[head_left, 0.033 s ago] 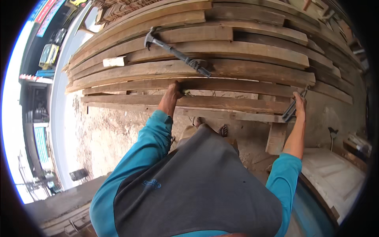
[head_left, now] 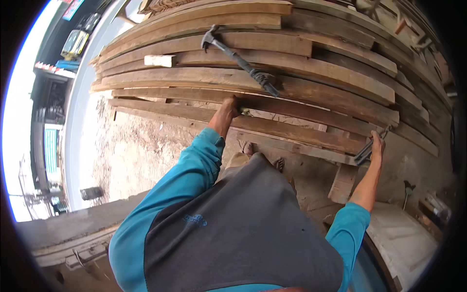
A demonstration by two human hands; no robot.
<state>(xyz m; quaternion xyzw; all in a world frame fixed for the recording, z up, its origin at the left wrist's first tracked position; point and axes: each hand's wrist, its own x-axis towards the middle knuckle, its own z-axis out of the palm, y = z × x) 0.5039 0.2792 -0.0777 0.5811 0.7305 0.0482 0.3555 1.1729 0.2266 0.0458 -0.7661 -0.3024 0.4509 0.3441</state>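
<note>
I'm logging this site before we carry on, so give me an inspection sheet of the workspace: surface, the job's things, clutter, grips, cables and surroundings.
Surface: stack of long weathered planks, laid roughly level, edges uneven.
Job's things: claw hammer lying loose on top of the stack; dark metal tool at the stack's near edge.
Clutter: short pale wood block on the planks; wooden offcut below the stack.
Grips: left hand grips the edge of a plank; right hand grips the dark metal tool.
Cables: nothing seen.
Surroundings: bare dirt ground, a street with parked vehicles at far left, a pale slab lower right.
</note>
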